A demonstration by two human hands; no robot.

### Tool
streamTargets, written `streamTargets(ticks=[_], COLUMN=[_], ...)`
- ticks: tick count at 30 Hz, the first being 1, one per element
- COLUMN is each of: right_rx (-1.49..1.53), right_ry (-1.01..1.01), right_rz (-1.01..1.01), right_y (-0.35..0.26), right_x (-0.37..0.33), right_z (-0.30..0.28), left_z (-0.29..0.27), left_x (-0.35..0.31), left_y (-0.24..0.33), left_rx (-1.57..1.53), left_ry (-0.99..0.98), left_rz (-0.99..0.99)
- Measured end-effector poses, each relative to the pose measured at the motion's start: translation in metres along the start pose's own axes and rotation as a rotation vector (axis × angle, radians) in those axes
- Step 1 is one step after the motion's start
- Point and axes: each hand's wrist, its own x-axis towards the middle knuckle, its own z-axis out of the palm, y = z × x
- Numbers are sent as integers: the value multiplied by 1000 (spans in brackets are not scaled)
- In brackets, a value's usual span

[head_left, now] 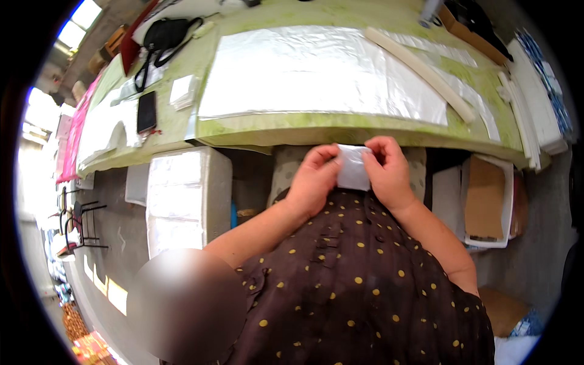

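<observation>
Just off the table's near edge, in front of my body, I hold a small white folded plastic piece (353, 169) up between both hands. My left hand (313, 181) pinches its left side with thumb and fingertips. The right side is gripped by my right hand (391, 175), the thumb lying over its upper corner. Beyond the hands, a wide stack of shiny white plastic sheets (304, 76) lies flat on the table. A long cream-coloured tube or rod (420, 74) rests diagonally across its right part.
The table (340, 129) has a light green cover. At its left are a small white stack (184, 92), a dark phone (146, 112) and a black bag (165, 38). Below stand a white-topped block (176, 201) on the left and a white bin with cardboard (510, 201) on the right.
</observation>
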Motion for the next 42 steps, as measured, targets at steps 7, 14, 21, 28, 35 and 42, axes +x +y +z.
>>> streamTargets(ticks=[7, 14, 21, 28, 35, 42], right_rx=[75, 120, 115, 77, 83, -321], right_ry=[-78, -175, -273, -299, -310, 7], right_rz=[3, 108, 172, 198, 184, -355], right_y=[-2, 16, 19, 17, 21, -12], right_x=[6, 4, 8, 16, 18, 59], right_z=[5, -1, 6, 4, 2, -43], left_z=[-7, -93, -207, -265, -210, -193], left_x=[0, 31, 83, 121, 123, 112], left_y=[13, 175, 319, 325, 302, 296], left_rx=[148, 346, 671, 1346, 1535, 1782], left_ry=[78, 487, 819, 1048, 1008, 1021], left_rz=[-13, 549, 532, 345, 365, 262])
